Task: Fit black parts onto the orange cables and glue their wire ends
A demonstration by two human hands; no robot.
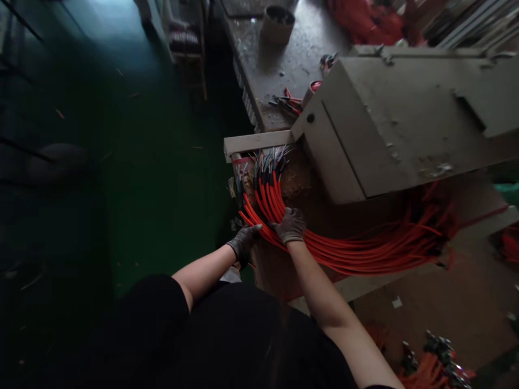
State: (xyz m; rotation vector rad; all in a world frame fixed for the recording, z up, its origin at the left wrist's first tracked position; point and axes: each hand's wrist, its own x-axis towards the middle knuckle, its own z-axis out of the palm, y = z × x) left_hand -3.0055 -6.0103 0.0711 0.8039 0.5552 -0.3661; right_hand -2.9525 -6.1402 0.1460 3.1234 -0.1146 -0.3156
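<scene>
A bundle of orange cables curves across the bench, its stripped ends fanned out with thin coloured wires and dark sleeves. My right hand, in a grey glove, closes over the bundle from above. At the bundle's near left side, my left hand, gloved too, grips the outermost cables with its thumb along them. The undersides of both hands' fingers are hidden by the cables and gloves.
A large pale metal machine housing stands over the bench, with a bar beyond the wire ends. Behind are a metal table, a round tub and cable offcuts. More orange cables lie lower right. Green floor extends left.
</scene>
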